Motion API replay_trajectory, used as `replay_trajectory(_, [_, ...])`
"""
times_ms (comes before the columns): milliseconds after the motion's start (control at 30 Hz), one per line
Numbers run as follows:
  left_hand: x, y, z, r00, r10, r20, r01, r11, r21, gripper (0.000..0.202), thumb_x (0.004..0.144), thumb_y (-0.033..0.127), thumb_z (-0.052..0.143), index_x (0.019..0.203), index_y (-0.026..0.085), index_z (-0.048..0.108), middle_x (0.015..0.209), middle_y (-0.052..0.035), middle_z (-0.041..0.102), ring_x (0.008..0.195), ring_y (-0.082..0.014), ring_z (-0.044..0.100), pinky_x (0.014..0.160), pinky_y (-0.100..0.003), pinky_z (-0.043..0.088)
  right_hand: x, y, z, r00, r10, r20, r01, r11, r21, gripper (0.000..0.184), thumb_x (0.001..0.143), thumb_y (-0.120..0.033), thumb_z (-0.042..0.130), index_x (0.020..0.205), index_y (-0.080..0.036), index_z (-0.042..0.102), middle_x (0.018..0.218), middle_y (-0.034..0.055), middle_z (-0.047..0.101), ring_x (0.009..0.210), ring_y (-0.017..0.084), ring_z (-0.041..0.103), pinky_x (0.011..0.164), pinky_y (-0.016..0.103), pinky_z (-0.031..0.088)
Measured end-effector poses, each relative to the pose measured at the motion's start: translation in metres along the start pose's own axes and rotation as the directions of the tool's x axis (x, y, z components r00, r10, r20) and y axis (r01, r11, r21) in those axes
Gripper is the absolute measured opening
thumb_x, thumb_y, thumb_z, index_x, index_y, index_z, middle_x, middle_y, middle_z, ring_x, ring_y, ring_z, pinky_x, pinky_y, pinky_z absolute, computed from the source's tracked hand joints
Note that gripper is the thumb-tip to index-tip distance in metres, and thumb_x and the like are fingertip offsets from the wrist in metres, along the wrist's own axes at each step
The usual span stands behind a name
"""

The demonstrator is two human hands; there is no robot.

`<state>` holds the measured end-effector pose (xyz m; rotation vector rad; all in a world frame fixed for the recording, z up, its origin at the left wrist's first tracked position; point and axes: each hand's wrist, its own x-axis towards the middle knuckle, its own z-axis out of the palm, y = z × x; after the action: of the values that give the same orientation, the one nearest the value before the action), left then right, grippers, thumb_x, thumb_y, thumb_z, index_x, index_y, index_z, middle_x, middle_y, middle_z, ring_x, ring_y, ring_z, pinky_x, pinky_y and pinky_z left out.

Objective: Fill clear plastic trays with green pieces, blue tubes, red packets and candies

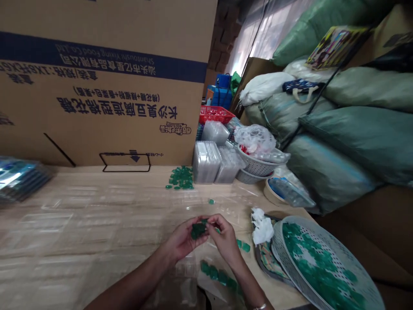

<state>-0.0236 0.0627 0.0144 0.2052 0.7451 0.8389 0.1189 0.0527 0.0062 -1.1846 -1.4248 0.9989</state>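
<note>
The left hand (183, 240) and right hand (225, 238) come together, pinching a clump of small green pieces (198, 230) above the counter (97, 215), near a perforated basket (280, 246) at right.

Left of my left hand (182, 240), the tabletop (97, 215) leaves room to pass. Right of my right hand (226, 241), white tissue (262, 226) and a perforated basket (290, 254) obstruct. Ahead, well apart: green pieces (180, 178), stacked plastic trays (206, 161).
</note>
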Motion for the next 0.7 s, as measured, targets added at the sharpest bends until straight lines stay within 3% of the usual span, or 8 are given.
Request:
replay_trajectory(167, [0.001,-0.005,-0.001,0.985,0.168,-0.042,-0.155,0.964,0.218,0.028,0.056,0.023,0.078,0.078,0.016,0.062,0.067,0.0001,0.066,0.061,-0.0104,0.060,0.058,-0.020,0.041,0.003,0.014,0.000,0.988,0.153,-0.008,-0.146,0.959,0.244,0.025,0.069,-0.034,0.068,0.082,-0.021,0.051,0.077,0.0001,0.064,0.071,0.015,0.060,0.066,0.027,0.047])
replay_trajectory(300, [0.007,-0.007,0.000,0.971,0.236,-0.038,-0.215,0.930,0.297,0.032,0.052,0.029,0.080,0.071,0.014,0.060,0.061,0.0013,0.063,0.054,-0.0084,0.056,0.053,-0.019,0.037,0.001,0.017,-0.001,0.986,0.169,-0.002,-0.165,0.967,0.194,0.024,0.067,-0.036,0.070,0.074,-0.019,0.054,0.067,-0.0024,0.057,0.062,0.013,0.054,0.058,0.023,0.043])
replay_trajectory(400, [0.008,-0.004,0.000,0.975,0.222,-0.024,-0.205,0.930,0.304,0.033,0.049,0.030,0.081,0.068,0.014,0.059,0.058,0.0021,0.062,0.052,-0.0081,0.055,0.054,-0.020,0.038,0.000,0.018,-0.003,0.990,0.142,0.023,-0.143,0.980,0.138,0.021,0.072,-0.037,0.065,0.073,-0.019,0.054,0.065,-0.0027,0.055,0.060,0.013,0.053,0.056,0.023,0.042])
replay_trajectory(533, [0.009,-0.002,-0.002,0.969,0.247,-0.027,-0.222,0.911,0.347,0.033,0.048,0.031,0.080,0.066,0.014,0.057,0.058,0.0017,0.061,0.053,-0.0089,0.055,0.049,-0.018,0.033,-0.003,0.010,-0.006,0.997,-0.052,0.057,0.061,0.985,-0.162,0.008,0.083,-0.026,0.053,0.085,-0.020,0.057,0.076,0.0004,0.057,0.071,0.014,0.054,0.062,0.024,0.043])
replay_trajectory(633, [0.011,-0.004,-0.005,0.958,0.285,-0.030,-0.249,0.878,0.410,0.031,0.050,0.031,0.078,0.062,0.014,0.055,0.053,0.0022,0.059,0.049,-0.0079,0.050,0.046,-0.018,0.028,-0.005,0.002,-0.008,0.970,-0.195,0.141,0.237,0.885,-0.400,0.010,0.084,-0.018,0.048,0.077,-0.020,0.056,0.076,0.0018,0.054,0.074,0.015,0.053,0.065,0.025,0.041])
replay_trajectory(700, [0.012,-0.006,-0.007,0.950,0.311,-0.023,-0.266,0.847,0.460,0.029,0.052,0.032,0.076,0.061,0.015,0.054,0.049,0.0028,0.057,0.045,-0.0064,0.044,0.044,-0.018,0.026,-0.006,-0.002,-0.008,0.961,-0.215,0.173,0.274,0.824,-0.496,0.010,0.083,-0.015,0.048,0.076,-0.020,0.053,0.075,0.0017,0.053,0.072,0.015,0.052,0.064,0.025,0.040])
